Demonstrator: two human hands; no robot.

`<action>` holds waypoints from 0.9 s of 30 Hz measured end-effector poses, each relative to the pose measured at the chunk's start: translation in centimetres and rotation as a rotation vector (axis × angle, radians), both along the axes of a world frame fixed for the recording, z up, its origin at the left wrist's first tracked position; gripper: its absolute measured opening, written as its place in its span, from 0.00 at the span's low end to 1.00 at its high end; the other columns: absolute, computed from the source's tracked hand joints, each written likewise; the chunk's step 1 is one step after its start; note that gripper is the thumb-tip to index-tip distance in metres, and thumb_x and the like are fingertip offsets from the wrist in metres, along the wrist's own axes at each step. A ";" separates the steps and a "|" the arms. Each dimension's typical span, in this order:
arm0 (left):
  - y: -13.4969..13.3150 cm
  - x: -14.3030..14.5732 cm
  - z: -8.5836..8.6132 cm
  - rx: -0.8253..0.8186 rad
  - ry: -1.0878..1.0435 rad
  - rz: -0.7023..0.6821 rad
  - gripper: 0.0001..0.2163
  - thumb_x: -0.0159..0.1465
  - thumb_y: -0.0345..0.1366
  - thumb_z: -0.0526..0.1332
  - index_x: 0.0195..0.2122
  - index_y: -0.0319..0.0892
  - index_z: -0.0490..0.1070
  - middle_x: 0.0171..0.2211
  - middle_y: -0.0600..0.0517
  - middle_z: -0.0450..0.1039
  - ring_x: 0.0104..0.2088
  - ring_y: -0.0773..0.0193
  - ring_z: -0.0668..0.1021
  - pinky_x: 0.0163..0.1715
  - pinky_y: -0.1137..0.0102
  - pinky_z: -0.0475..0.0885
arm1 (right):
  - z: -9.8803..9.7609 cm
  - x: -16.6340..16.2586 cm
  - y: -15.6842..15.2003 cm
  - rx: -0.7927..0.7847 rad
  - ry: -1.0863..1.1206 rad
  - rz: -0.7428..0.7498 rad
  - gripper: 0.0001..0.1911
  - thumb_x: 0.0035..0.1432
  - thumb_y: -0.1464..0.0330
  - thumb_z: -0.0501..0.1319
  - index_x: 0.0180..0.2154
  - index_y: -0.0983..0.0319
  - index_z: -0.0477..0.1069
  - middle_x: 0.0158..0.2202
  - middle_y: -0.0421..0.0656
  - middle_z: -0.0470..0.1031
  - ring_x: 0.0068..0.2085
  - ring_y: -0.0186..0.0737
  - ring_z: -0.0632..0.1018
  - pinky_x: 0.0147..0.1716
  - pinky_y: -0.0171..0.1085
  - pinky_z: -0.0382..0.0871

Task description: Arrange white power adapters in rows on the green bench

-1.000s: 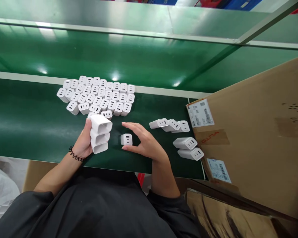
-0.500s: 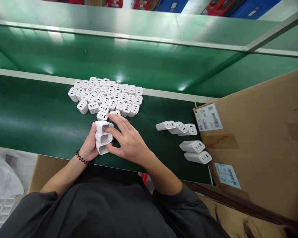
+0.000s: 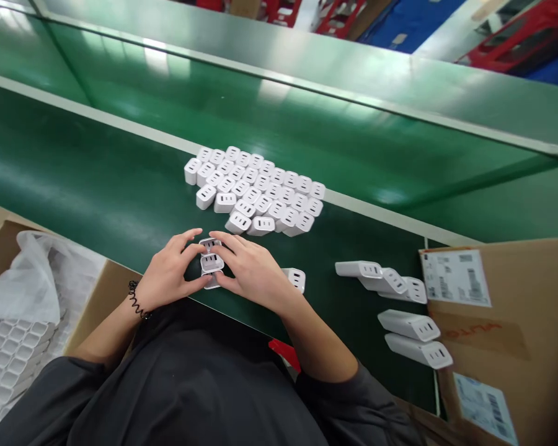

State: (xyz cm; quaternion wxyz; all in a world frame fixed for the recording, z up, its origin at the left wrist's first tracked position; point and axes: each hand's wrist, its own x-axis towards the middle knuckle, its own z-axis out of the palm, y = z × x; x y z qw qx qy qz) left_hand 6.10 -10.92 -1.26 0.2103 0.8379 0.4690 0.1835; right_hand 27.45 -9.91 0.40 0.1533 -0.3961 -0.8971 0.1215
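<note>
Between my hands, three white charger housings (image 3: 212, 262) stand in a column near the table's front edge. Their open ends face up, and slots show deep inside. My left hand (image 3: 170, 272) has its fingertips and thumb against their left side, while my right hand (image 3: 255, 267) grips them from the right, partly hiding the top and bottom ones. Another white housing (image 3: 296, 280) lies behind my right hand, slotted end in sight. Beyond my hands, a block of several white charger housings (image 3: 260, 186) stands in rows with slotted ends up.
Several more housings (image 3: 411, 325) lie on the green table (image 3: 121, 186) at right, beside a large labelled carton (image 3: 530, 310). At lower left, an open carton (image 3: 90, 303) contains white open-ended housings (image 3: 9, 359) and a clear plastic bag (image 3: 21, 279). A green panel (image 3: 214, 102) runs along the back.
The view has swung, shifting the table scene rightward. My left hand has moved from beneath the three housings to their side; their inner slots now show. A lone housing shows behind my right hand.
</note>
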 end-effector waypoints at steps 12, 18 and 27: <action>-5.1 -7.2 1.0 -0.170 -0.297 0.402 0.19 0.60 0.46 0.65 0.47 0.44 0.65 0.54 0.46 0.70 0.48 0.58 0.77 0.43 0.66 0.77 | -1.0 -5.9 1.7 -0.112 0.282 0.159 0.26 0.65 0.57 0.58 0.62 0.55 0.63 0.59 0.52 0.69 0.51 0.55 0.78 0.44 0.52 0.78; -18.4 -18.7 -0.7 -0.126 -0.248 1.261 0.17 0.59 0.46 0.63 0.45 0.43 0.66 0.48 0.44 0.73 0.44 0.56 0.77 0.41 0.60 0.76 | -5.0 -10.7 2.0 -0.212 0.196 0.304 0.26 0.65 0.54 0.56 0.61 0.58 0.65 0.54 0.51 0.73 0.52 0.54 0.77 0.49 0.53 0.75; -31.9 -26.9 -7.2 -0.782 0.253 1.738 0.20 0.58 0.46 0.58 0.49 0.42 0.66 0.52 0.43 0.72 0.46 0.52 0.77 0.40 0.65 0.72 | -7.7 -12.5 1.7 -0.119 0.202 0.387 0.22 0.67 0.59 0.57 0.59 0.59 0.66 0.58 0.51 0.72 0.55 0.53 0.75 0.55 0.53 0.70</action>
